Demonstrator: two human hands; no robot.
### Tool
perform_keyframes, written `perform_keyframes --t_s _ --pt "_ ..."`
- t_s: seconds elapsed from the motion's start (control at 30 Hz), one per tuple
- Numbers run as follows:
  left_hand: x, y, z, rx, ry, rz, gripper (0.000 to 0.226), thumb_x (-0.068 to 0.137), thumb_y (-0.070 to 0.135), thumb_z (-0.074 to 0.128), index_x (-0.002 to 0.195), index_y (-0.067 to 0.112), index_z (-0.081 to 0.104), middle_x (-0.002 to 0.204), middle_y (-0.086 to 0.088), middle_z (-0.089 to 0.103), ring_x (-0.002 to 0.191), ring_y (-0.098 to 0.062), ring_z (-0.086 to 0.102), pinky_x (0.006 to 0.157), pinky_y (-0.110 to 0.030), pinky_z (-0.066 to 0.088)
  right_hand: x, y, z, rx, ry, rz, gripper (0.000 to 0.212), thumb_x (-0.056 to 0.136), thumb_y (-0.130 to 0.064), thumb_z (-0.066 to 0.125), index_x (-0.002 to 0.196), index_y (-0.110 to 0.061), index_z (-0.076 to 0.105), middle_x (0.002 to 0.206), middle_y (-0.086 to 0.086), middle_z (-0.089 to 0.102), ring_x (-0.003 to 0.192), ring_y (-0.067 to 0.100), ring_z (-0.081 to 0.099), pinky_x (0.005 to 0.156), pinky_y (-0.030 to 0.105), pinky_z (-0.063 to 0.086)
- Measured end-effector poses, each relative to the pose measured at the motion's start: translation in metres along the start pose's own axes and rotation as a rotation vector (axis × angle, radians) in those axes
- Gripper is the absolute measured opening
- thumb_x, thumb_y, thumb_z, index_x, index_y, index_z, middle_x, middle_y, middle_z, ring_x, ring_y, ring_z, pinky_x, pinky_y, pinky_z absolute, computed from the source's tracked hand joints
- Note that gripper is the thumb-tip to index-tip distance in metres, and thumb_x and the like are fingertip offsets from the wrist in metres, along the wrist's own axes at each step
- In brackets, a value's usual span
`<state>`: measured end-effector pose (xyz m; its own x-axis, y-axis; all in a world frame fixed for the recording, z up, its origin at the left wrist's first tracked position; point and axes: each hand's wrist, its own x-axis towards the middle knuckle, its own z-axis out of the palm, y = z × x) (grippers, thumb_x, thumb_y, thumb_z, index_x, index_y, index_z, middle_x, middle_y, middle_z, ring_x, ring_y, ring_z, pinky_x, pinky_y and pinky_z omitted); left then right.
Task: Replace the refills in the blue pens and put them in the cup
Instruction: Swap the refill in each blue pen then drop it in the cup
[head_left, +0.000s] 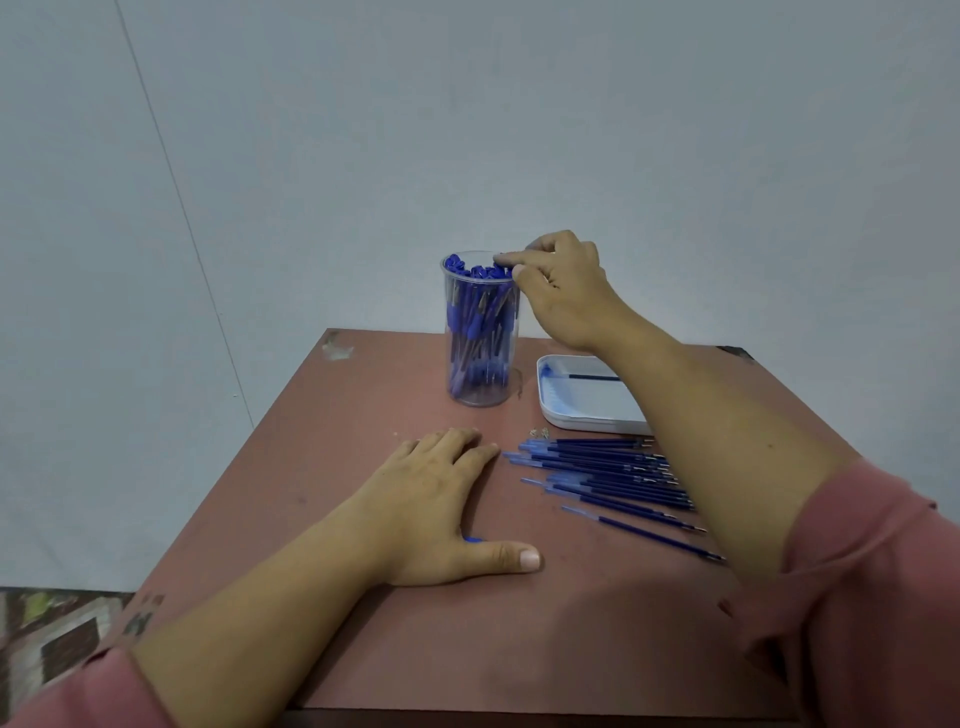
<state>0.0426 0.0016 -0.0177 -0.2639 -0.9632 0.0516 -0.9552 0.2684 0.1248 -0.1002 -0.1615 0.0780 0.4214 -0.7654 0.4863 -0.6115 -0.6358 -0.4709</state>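
Note:
A clear plastic cup (480, 384) full of blue pens (478, 332) stands at the far middle of the table. My right hand (563, 291) is at the cup's rim, its index finger and thumb pinching the cap of a pen at the top right. My left hand (441, 504) lies flat on the table, fingers straight, with a small blue piece (474, 540) showing under the palm by the thumb. Several blue refills (608, 475) lie spread to the right of that hand.
A white tray (582, 410) right of the cup holds one refill (592, 376) and is partly covered by my right forearm. Two tiny metal bits (539, 432) lie in front of it. The brown table (363, 395) ends at a pale wall.

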Motion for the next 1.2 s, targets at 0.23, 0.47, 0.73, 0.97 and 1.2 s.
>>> perform_keyframes --t_s 0.23,0.47,0.73,0.97,1.2 --pt "0.001 -0.002 0.001 -0.011 0.006 0.018 0.115 0.063 0.094 0.031 0.154 0.026 0.014 0.159 0.005 0.016 0.144 -0.011 0.017 0.116 -0.030 0.010 -0.041 0.004 -0.008 0.043 0.021 -0.094 0.029 0.098 -0.030 0.049 0.126 -0.032 0.058 0.117 -0.009 0.045 0.119 0.016 0.034 0.101 0.030 0.029" --pt "0.001 -0.001 0.000 -0.017 0.006 0.013 0.114 0.063 0.094 0.031 0.154 0.027 0.014 0.158 0.007 0.017 0.143 -0.010 0.017 0.115 -0.031 0.011 -0.109 0.025 -0.006 -0.019 -0.221 -0.112 0.029 0.090 -0.030 0.063 0.118 -0.036 0.061 0.114 -0.019 0.055 0.108 0.000 0.043 0.092 0.013 0.031" --pt "0.005 -0.003 -0.001 -0.059 0.069 0.057 0.107 0.064 0.097 0.027 0.147 0.029 0.034 0.145 0.010 0.038 0.130 -0.008 0.037 0.111 -0.032 0.031 -0.122 0.038 0.002 -0.112 -0.356 -0.105 0.027 0.086 -0.035 0.066 0.113 -0.037 0.064 0.106 -0.016 0.058 0.104 0.003 0.045 0.093 0.024 0.041" --pt "0.000 -0.018 -0.023 -0.207 0.034 0.090 0.070 0.048 0.082 0.073 0.098 0.034 0.067 0.094 0.022 0.060 0.086 0.003 0.056 0.073 -0.018 0.046 -0.121 0.036 -0.004 -0.011 -0.326 -0.041 0.018 0.088 -0.029 0.066 0.106 -0.031 0.068 0.106 -0.012 0.063 0.102 -0.001 0.055 0.092 0.022 0.048" --pt "0.004 -0.028 -0.017 -0.285 0.094 0.146 0.028 0.070 0.057 0.078 0.078 0.031 0.070 0.077 0.016 0.063 0.074 -0.001 0.058 0.061 -0.014 0.041 -0.123 0.032 -0.011 0.027 -0.292 0.009 0.013 0.089 -0.026 0.066 0.101 -0.030 0.068 0.102 -0.016 0.062 0.097 -0.008 0.055 0.080 0.001 0.039"
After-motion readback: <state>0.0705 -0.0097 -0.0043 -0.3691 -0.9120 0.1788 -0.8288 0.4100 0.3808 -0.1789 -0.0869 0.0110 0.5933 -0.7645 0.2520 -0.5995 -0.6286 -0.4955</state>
